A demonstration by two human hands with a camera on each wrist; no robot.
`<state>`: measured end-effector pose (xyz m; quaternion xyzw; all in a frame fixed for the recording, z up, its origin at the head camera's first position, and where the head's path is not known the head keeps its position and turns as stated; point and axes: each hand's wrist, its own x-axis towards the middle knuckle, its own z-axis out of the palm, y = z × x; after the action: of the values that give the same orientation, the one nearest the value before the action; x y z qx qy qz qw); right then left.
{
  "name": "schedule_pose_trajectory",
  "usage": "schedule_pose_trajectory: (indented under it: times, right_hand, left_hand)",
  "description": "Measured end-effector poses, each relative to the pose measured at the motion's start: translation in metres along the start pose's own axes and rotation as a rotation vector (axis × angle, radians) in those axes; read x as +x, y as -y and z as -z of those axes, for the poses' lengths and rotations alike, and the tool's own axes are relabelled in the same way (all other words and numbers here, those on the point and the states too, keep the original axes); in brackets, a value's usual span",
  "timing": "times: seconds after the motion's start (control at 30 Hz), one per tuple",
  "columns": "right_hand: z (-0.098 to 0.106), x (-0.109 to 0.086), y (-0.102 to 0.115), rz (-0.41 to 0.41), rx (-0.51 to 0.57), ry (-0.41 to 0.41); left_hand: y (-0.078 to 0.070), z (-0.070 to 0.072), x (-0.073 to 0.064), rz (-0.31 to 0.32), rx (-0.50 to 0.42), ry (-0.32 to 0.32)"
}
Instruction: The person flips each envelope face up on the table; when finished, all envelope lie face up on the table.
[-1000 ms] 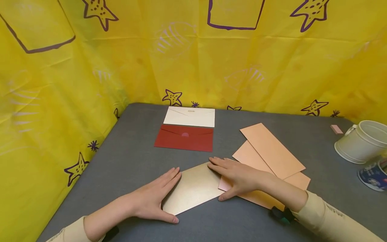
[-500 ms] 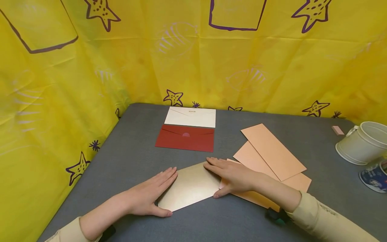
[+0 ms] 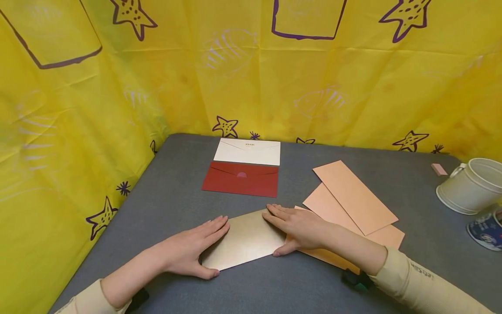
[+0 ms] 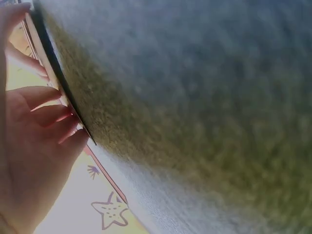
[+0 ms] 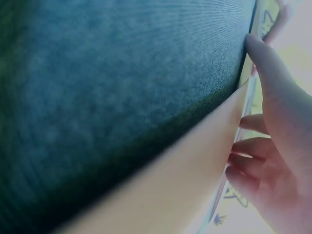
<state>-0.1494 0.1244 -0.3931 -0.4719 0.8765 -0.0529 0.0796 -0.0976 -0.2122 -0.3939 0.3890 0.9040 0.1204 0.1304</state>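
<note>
A gold, shiny rectangular envelope [image 3: 245,240] lies flat and slanted on the grey table, between both hands. My left hand [image 3: 192,249] touches its left end, fingers straight along that end and thumb at the near corner. Over its right end rests my right hand [image 3: 300,227], fingertips at the far edge and thumb at the near edge. In the left wrist view, the left hand [image 4: 41,136] has its fingertips along the thin edge. The right wrist view shows the right hand [image 5: 278,141] with thumb and fingers spread along an edge beside a pale peach envelope [image 5: 170,180].
Several peach envelopes [image 3: 354,196] overlap on the right, partly under my right forearm. Beyond the gold one lie a red envelope [image 3: 240,184] and a white envelope [image 3: 248,153]. At far right stand a white metal bucket [image 3: 466,192], a blue can [image 3: 486,231] and a small pink block [image 3: 439,169].
Both hands and the gold envelope between them have slid a little to the left, with its near corner shifting slightly away from me. The other envelopes stay where they were.
</note>
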Motion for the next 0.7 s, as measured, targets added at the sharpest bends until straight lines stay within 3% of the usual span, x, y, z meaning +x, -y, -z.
schedule_pose_trajectory:
  times: [0.13, 0.4, 0.7]
  right_hand:
    - [0.0, -0.002, -0.001, 0.003, 0.028, 0.0]
    - [0.001, -0.003, -0.002, 0.043, 0.089, -0.029]
    - [0.003, -0.002, 0.002, 0.073, 0.111, -0.096]
  left_hand:
    - [0.003, 0.001, -0.001, -0.014, 0.018, -0.036]
    - [0.011, 0.007, -0.001, -0.07, -0.058, -0.054]
    - [0.02, 0.011, -0.003, -0.282, -0.103, -0.191]
